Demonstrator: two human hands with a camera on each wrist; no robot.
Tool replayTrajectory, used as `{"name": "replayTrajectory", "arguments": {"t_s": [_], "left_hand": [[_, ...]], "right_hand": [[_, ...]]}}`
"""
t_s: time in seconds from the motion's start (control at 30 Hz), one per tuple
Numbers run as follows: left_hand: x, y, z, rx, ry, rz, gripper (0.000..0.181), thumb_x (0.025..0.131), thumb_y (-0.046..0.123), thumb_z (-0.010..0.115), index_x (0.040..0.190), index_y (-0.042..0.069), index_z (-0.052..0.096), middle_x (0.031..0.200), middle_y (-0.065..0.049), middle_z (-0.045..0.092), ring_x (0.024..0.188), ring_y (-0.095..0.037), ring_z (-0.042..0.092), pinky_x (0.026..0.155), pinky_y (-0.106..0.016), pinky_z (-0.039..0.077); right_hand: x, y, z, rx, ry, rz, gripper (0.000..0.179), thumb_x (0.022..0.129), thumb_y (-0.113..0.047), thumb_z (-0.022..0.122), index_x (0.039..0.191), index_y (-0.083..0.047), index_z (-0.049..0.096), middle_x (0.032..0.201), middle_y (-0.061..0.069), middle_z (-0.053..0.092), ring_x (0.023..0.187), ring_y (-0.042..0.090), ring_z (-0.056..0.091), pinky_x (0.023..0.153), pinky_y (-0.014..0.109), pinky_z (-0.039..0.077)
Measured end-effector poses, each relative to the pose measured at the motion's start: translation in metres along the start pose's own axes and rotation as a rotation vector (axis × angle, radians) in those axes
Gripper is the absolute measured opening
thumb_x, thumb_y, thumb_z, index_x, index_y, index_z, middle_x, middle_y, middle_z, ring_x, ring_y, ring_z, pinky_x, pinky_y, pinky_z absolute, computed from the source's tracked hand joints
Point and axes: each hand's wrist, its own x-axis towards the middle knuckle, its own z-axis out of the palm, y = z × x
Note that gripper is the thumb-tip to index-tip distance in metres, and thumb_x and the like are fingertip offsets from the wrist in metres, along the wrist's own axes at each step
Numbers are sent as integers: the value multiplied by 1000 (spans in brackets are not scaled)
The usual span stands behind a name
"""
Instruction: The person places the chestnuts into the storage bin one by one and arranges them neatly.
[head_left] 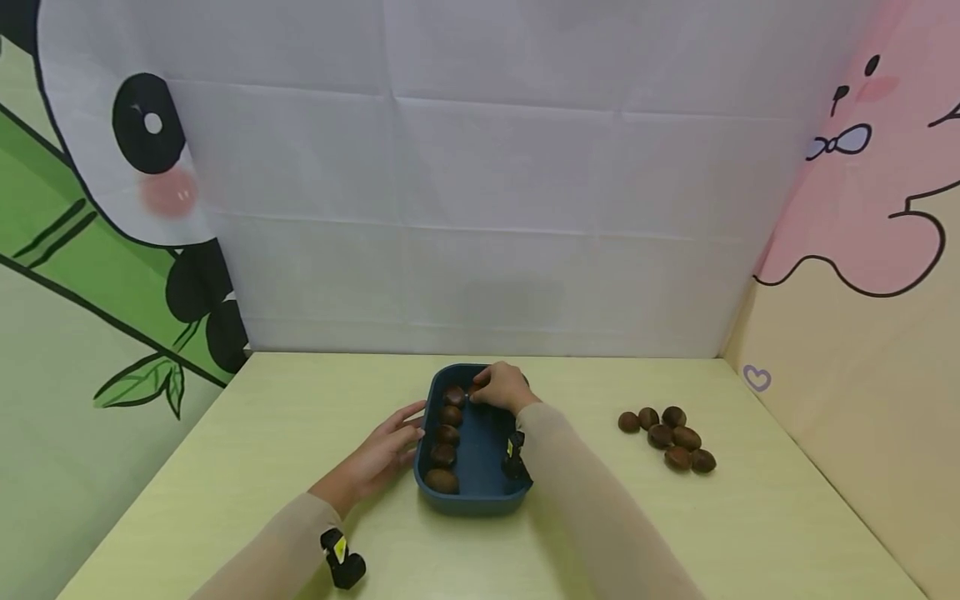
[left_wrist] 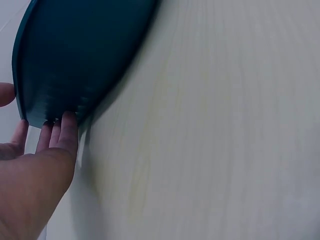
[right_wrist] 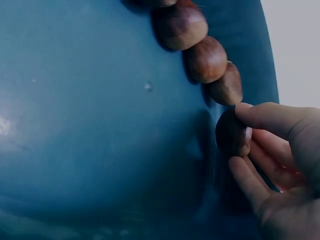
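A dark blue rectangular tray stands on the table. Along its left wall runs a row of several brown chestnuts. My right hand reaches into the tray's far end. Seen in the right wrist view, its thumb and fingers pinch a chestnut just beyond the end of that row. My left hand is at the tray's left side, its extended fingers touching the outer wall. The left wrist view shows those fingertips against the tray's side, the thumb apart from the others.
A loose group of several chestnuts lies on the pale yellow table, right of the tray. Behind the table hangs a white sheet. A painted wall borders the right side.
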Motion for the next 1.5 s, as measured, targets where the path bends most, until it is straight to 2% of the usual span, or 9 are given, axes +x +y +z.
{"name": "replayTrajectory", "arguments": {"t_s": [0.17,0.47,0.63,0.83,1.13,1.33,1.5], "left_hand": [[0,-1,0,6,2,2,62,103,10,44,159,6,17,160,-26,22,141,-35,34,110,-44,35],[-1,0,1,12,5,2,63,102,11,45,159,6,17,160,-26,23,141,-36,35,109,-45,35],[-1,0,1,11,3,-4,63,102,11,45,159,6,17,160,-26,22,141,-36,35,109,-44,36],[-1,2,2,4,9,-3,62,103,10,43,159,6,18,160,-25,23,141,-36,35,111,-46,34],[-2,2,1,0,22,-4,62,102,10,43,159,6,18,160,-26,23,141,-36,35,112,-48,33],[-2,1,2,2,7,-3,61,103,9,42,159,6,18,160,-26,23,141,-37,34,111,-47,34],[-2,1,1,-5,9,-6,62,103,10,44,159,6,18,160,-25,23,143,-37,32,112,-48,32]], "right_hand": [[0,5,8,-34,22,4,34,86,-13,80,117,-2,73,112,12,72,109,32,63,91,38,52],[-2,2,12,-11,65,18,33,87,-13,79,116,0,73,113,14,71,106,33,64,88,38,53],[0,1,9,-63,58,6,34,86,-15,80,116,0,72,115,15,70,107,33,64,88,38,53],[1,-6,-7,-96,51,-33,37,85,-14,80,119,-1,71,116,14,69,111,33,62,91,39,51],[-6,-10,-34,-107,11,-91,36,91,-11,74,124,-1,68,121,15,68,112,31,62,91,38,51],[-15,4,-55,-116,-6,-83,39,92,-12,73,128,0,66,126,15,65,117,32,60,93,41,51],[-28,25,-76,-144,-43,-87,40,92,-11,73,128,4,65,125,19,65,115,35,61,93,43,52]]}}
